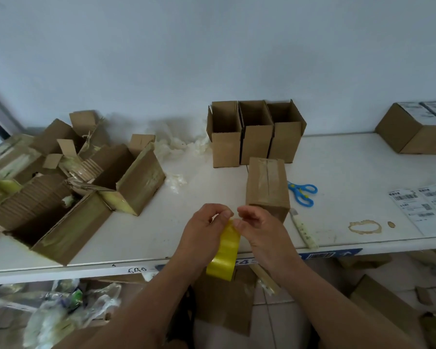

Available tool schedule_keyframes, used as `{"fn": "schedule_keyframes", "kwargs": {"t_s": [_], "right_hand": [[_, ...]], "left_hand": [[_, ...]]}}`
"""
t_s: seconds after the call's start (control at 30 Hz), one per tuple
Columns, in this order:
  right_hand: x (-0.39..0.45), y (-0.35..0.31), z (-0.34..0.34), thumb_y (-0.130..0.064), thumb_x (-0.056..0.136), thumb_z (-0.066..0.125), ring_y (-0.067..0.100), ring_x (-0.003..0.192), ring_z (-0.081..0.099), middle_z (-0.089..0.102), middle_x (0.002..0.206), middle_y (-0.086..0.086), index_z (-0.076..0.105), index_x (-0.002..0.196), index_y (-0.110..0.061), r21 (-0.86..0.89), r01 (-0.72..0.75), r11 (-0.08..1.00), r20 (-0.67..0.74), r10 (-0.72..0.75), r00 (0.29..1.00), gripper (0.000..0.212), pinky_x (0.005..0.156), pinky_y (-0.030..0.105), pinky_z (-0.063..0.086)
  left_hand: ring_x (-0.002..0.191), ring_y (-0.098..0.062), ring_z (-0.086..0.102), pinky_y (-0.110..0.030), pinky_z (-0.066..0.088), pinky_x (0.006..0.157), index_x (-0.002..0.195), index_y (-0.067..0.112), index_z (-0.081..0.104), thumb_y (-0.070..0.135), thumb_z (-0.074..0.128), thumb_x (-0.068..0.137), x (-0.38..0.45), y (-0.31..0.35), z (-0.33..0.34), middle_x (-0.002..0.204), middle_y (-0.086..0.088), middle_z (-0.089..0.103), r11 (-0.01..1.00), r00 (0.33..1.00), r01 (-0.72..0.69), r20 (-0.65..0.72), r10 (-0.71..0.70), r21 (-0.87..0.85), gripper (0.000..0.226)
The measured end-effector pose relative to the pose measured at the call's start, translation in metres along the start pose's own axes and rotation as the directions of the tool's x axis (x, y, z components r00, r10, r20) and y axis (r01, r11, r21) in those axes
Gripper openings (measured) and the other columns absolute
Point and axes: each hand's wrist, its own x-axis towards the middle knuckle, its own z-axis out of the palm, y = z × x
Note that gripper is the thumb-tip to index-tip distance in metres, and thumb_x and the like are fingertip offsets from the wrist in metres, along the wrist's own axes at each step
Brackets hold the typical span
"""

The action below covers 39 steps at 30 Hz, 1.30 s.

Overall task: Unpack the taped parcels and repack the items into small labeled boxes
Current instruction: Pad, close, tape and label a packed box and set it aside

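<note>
White table (350, 157): three open boxes (256, 133), one taped box (267, 187)

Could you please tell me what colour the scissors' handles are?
Blue, with a small yellow spot at the pivot of the scissors; the head view shows it.

Both forearms come up from the lower edge and meet at the middle. The left hand (204, 229) has its fingers curled, with the tips pinching at the top. The right hand (258, 229) is just beside it, fingers bent, its tips close to the left ones.
</note>
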Motion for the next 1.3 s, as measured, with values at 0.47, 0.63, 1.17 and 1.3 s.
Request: {"fn": "schedule_keyframes", "kwargs": {"t_s": [0.47, 0.63, 1.17, 1.3], "right_hand": [[0.002, -0.002, -0.001, -0.032, 0.098, 0.055, 0.009, 0.095, 0.060, 0.065, 0.101, -0.005, 0.063, 0.090, -0.029, 0.062, -0.073, 0.995, -0.023, 0.075, 0.997, 0.011, 0.084, 0.025, 0.048], [0.000, -0.002, -0.005, -0.030, 0.097, 0.057, 0.010, 0.092, 0.060, 0.066, 0.099, -0.004, 0.065, 0.091, -0.027, 0.108, -0.090, 0.990, -0.025, 0.093, 0.995, 0.011, 0.079, 0.022, 0.047], [-0.002, -0.001, -0.004, -0.028, 0.095, 0.060, 0.002, 0.095, 0.060, 0.066, 0.105, -0.008, 0.066, 0.096, -0.029, 0.120, -0.023, 0.993, -0.058, 0.030, 0.998, 0.006, 0.070, 0.008, 0.042], [0.001, -0.003, 0.002, -0.026, 0.093, 0.063, 0.002, 0.094, 0.060, 0.067, 0.101, -0.009, 0.066, 0.091, -0.030, 0.140, -0.015, 0.990, -0.095, 0.028, 0.995, 0.005, 0.068, 0.004, 0.043]], "left_hand": [[0.081, 0.005, 0.059, -0.003, 0.042, 0.066, 0.098, 0.036, 0.047, 0.019, 0.062, 0.095, -0.008, 0.001, 0.013, 0.088, 0.009, 0.065, 0.994, 0.982, -0.108, -0.160, 0.101, -0.031, 0.022], [0.087, 0.006, 0.057, -0.002, 0.040, 0.072, 0.090, 0.037, 0.058, 0.011, 0.055, 0.099, -0.007, -0.003, 0.014, 0.092, 0.013, 0.064, 0.976, 0.969, -0.209, -0.124, 0.216, 0.065, 0.028], [0.094, 0.016, 0.049, 0.003, 0.034, 0.073, 0.087, 0.037, 0.056, 0.021, 0.051, 0.101, -0.004, -0.001, 0.016, 0.099, 0.018, 0.056, 0.970, 0.981, -0.156, -0.084, 0.174, 0.184, 0.021], [0.095, 0.009, 0.051, 0.000, 0.034, 0.074, 0.088, 0.036, 0.055, 0.023, 0.052, 0.101, -0.007, 0.000, 0.018, 0.103, 0.018, 0.052, 0.977, 0.979, -0.107, -0.150, 0.136, 0.187, 0.018]]}}
